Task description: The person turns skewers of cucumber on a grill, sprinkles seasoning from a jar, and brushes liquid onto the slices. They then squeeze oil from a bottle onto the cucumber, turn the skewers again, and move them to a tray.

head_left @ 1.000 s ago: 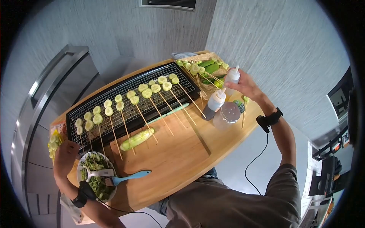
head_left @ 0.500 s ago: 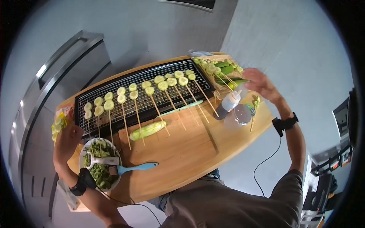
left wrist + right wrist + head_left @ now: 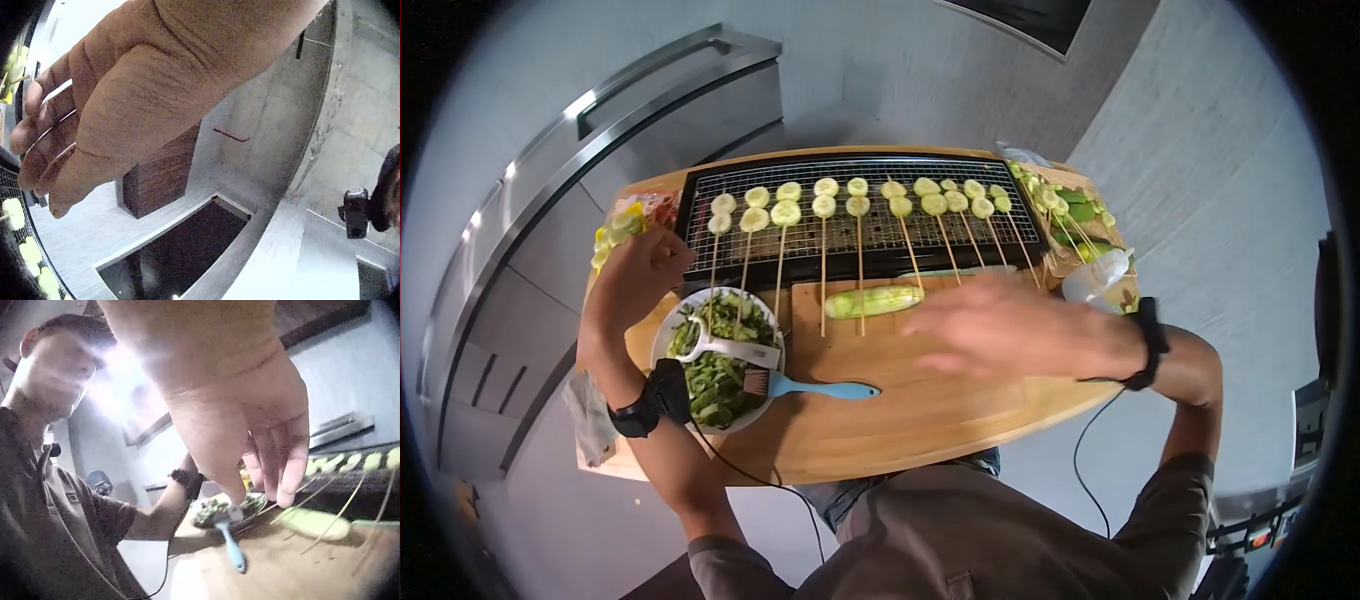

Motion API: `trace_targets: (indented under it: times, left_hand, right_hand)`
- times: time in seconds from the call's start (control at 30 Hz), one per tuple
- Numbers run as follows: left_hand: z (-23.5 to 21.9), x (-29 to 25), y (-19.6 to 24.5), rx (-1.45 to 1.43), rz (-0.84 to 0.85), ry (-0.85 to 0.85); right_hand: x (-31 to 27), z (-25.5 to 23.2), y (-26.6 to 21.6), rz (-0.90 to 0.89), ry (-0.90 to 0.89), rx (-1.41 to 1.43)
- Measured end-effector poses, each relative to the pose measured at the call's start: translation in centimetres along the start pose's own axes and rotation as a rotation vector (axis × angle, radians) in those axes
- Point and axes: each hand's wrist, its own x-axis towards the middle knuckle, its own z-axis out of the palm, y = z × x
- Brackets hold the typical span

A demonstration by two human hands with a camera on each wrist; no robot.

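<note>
My left hand (image 3: 640, 275) is raised at the left end of the grill, its fingers loosely bent and nothing in them. Beside it is a yellow packet (image 3: 618, 232) with pale green slices. My right hand (image 3: 1010, 325), blurred, hangs empty over the right half of the cutting board (image 3: 880, 350), fingers loosely extended. To its left lies a peeled cucumber (image 3: 874, 302). A row of cucumber slices (image 3: 786, 212) on wooden sticks rests along the black grill (image 3: 850, 250), handles toward me. In the right wrist view, the fingers (image 3: 289, 487) overlap the cucumber's near end.
At the left front, a white bowl (image 3: 662, 335) of green peelings bears a white peeler (image 3: 745, 350) and a blue-handled brush (image 3: 830, 389). On the right stand a clear squeeze bottle (image 3: 1100, 275) and a paper-lined tray (image 3: 1055, 262) of cucumbers and skewers, partly behind my right hand.
My right hand has left the squeeze bottle at the right and swung left over the board. My left hand stays by the grill's left end. The head view has turned.
</note>
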Motion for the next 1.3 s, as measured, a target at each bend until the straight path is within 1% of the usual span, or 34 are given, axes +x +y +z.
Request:
trace_targets:
  times: [0.03,0.1,0.17,0.23,0.3,0.33,0.37,0.4,0.43,0.53,0.6,0.63,0.7,0.73,0.77,0.8,0.83,0.87,0.9,0.93,0.97,1.0,1.07,1.13,1.17,1.2,1.23,1.27,1.3]
  left_hand:
    - [-0.2,-0.1,0.0,0.016,0.005,0.012]
    - [-0.4,-0.1,-0.4,-0.026,0.001,0.013]
    - [-0.7,-0.2,-0.4,-0.02,-0.032,-0.002]
    - [-0.7,0.0,-1.1,-0.061,-0.011,0.017]
    - [-0.6,-0.2,-0.9,0.081,0.042,0.075]
    - [-0.5,0.3,-1.3,0.042,0.014,0.049]
    - [-0.6,0.3,-1.6,0.031,0.004,0.063]
    - [-0.4,0.4,-1.6,0.023,0.019,0.061]
    - [-0.3,0.4,-1.5,0.015,0.036,0.06]
    - [0.0,0.7,-1.8,0.019,0.034,0.084]
    - [-0.1,0.5,-1.7,0.041,0.037,0.079]
    - [-0.1,0.5,-2.0,0.035,0.028,0.088]
    - [0.1,0.8,-2.7,0.026,0.041,0.091]
    - [0.3,1.0,-3.1,0.023,0.035,0.1]
    - [0.6,1.3,-3.4,0.019,-0.014,0.049]
    - [0.6,1.4,-3.6,0.015,-0.061,-0.004]
    - [0.6,1.2,-3.3,0.015,-0.062,0.002]
    - [0.6,1.0,-2.7,-0.044,-0.113,-0.056]
    - [0.4,0.9,-2.2,-0.103,-0.163,-0.115]
    - [0.7,1.3,-2.4,-0.066,-0.138,-0.149]
    - [0.8,1.3,-2.2,-0.062,-0.139,-0.14]
    - [0.9,1.2,-1.8,-0.053,-0.165,-0.165]
    - [1.5,1.1,-1.3,-0.01,-0.204,-0.196]
    - [1.9,1.3,-0.8,0.023,-0.229,-0.183]
    - [2.1,1.2,-0.8,0.051,-0.251,-0.18]
    - [2.4,1.1,-1.1,-0.016,-0.23,-0.149]
    - [2.5,1.2,-1.0,-0.016,-0.234,-0.144]
    - [2.6,1.4,-0.8,0.018,-0.23,-0.183]
    - [2.6,1.4,-0.7,0.053,-0.227,-0.223]
  right_hand:
    - [1.6,1.5,-0.5,-0.065,-0.046,0.019]
    - [4.9,3.1,-2.1,-0.002,-0.255,0.04]
    - [6.8,5.4,-2.5,-0.055,-0.231,0.036]
    - [7.8,7.4,-2.6,-0.11,-0.211,0.028]
    - [8.4,8.9,-2.6,-0.074,-0.161,0.001]
    - [8.7,8.9,-2.5,-0.087,-0.172,-0.012]
    - [8.9,8.8,-2.4,-0.054,-0.244,-0.004]
    - [9.0,8.7,-2.3,-0.018,-0.316,0.005]
    - [9.0,8.5,-2.2,-0.026,-0.328,-0.007]
    - [8.9,7.4,-2.0,0.002,-0.345,0.051]
    - [8.8,5.6,-2.1,0.083,-0.284,0.136]
    - [8.8,4.2,-2.2,0.076,-0.293,0.128]
    - [9.2,0.6,-2.5,0.006,-0.141,0.057]
    - [9.8,-1.2,-2.5,0.015,-0.132,0.021]
    - [10.6,-2.7,-2.1,0.024,-0.121,-0.014]
    - [11.5,-3.4,-0.6,-0.032,-0.033,0.037]
    - [12.6,-4.1,0.7,-0.09,0.049,0.072]
    - [13.8,-5.1,1.7,-0.079,0.066,0.063]
    - [15.3,-5.6,3.6,-0.114,0.035,0.089]
    - [16.6,-7.3,2.7,0.268,-0.173,0.305]
    - [18.0,-7.3,4.9,0.076,-0.091,0.107]
    - [19.3,-7.2,6.6,0.073,-0.057,0.086]
    - [21.4,-8.0,7.6,0.064,-0.021,0.063]
    - [23.1,-8.8,7.8,0.145,-0.081,0.209]
    - [23.8,-8.9,7.8,0.138,-0.079,0.207]
    - [24.5,-9.0,7.8,0.178,-0.084,0.222]
    - [25.1,-9.1,7.6,0.218,-0.089,0.235]
    - [25.7,-9.2,7.3,0.212,-0.09,0.234]
    - [26.3,-9.2,7.1,0.241,-0.133,0.232]
